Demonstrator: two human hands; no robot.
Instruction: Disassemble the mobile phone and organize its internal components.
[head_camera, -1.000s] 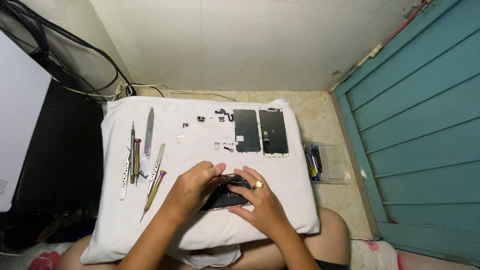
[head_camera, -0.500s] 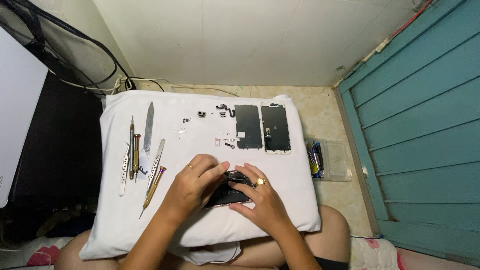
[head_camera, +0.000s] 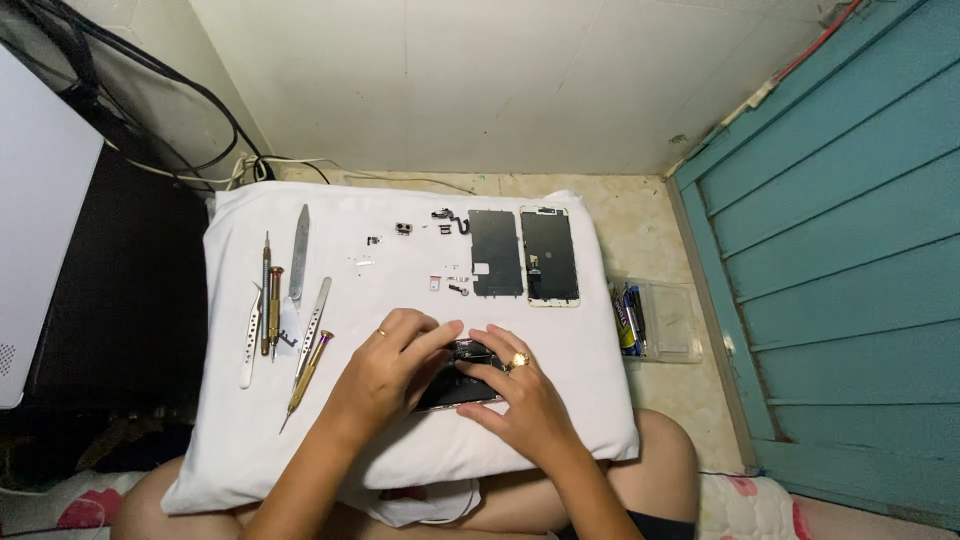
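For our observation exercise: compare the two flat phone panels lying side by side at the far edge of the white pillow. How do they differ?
The left panel is plain dark all over with a few small pale spots; the right panel has a dark centre framed by a light border. The right panel also looks slightly longer, its top edge reaching farther up than the left panel's. Both lie flat and parallel on the white pillow, untouched by either hand.

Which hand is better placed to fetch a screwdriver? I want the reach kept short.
Probably the left hand: the screwdrivers lie on the pillow on its side, while the right hand rests on the opened phone, farther away.
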